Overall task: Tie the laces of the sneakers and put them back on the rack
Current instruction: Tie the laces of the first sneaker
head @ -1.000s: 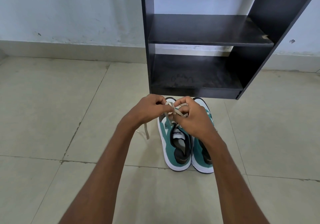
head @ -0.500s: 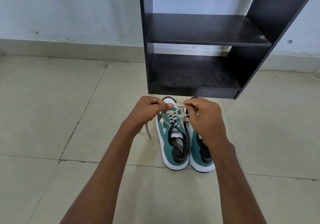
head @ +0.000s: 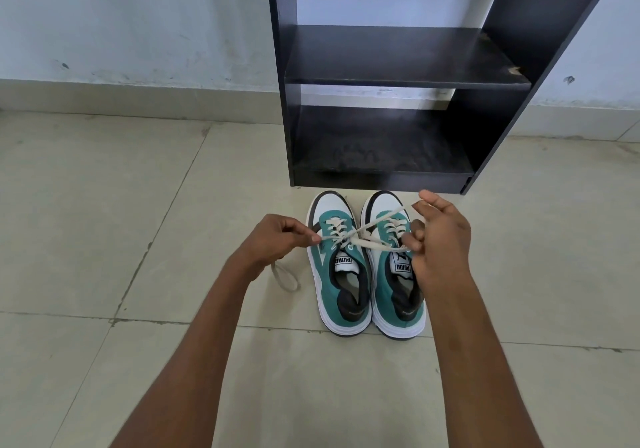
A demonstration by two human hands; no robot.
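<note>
Pair of teal-and-white sneakers (head: 367,267) is sitting side by side on the tiled floor (head: 104,222), toes pointing at the black rack (head: 381,101), just in front of its bottom edge. The two shoes are touching or nearly touching along their inner sides.

Left hand (head: 273,243) is pinching one end of the cream lace (head: 349,236) between thumb and fingertips, holding it out to the left of the left sneaker (head: 341,267). The loose tail of that lace is hanging below the hand and looping on the floor just left of the shoe.

Right hand (head: 440,236) is hovering over the right sneaker (head: 394,267), lower fingers curling round the other lace strand, upper fingers partly extended with a strand running up to them. The strands are crossing over the left sneaker's tongue area; can't tell whether a knot is formed there.

Right sneaker's laces are threaded through the eyelets; whether they're tied is hidden by the hand.

Rack is standing against the pale wall (head: 138,21), two shelves showing.
</note>
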